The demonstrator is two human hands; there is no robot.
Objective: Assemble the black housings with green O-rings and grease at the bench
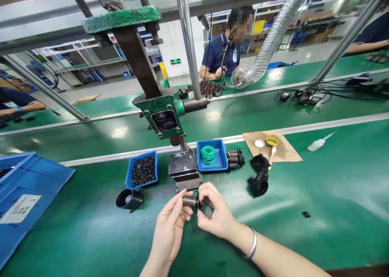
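Note:
Low in the middle, my left hand [172,220] grips one end of a small brown-grey metal cylinder with a black end piece [189,201], which looks like a motor rotor. The fingers of my right hand [215,210] pinch its black end, partly hiding it. The cylinder lies roughly level, just in front of the press block [184,163]. Behind it, a blue tray [223,163] holds green rings [208,155]. Several similar cylinders [234,158] lie against the tray's right side. Another blue tray [130,179] contains many small black rings [143,170].
A green hand press [164,117] rises over the block. Left lie a black cup-shaped housing [129,200] and a large blue bin [45,173]. Right are a black elbow-shaped housing [259,175], a brush [272,155] on cardboard [288,153] and a dropper bottle [316,144]. A co-worker [217,54] sits opposite.

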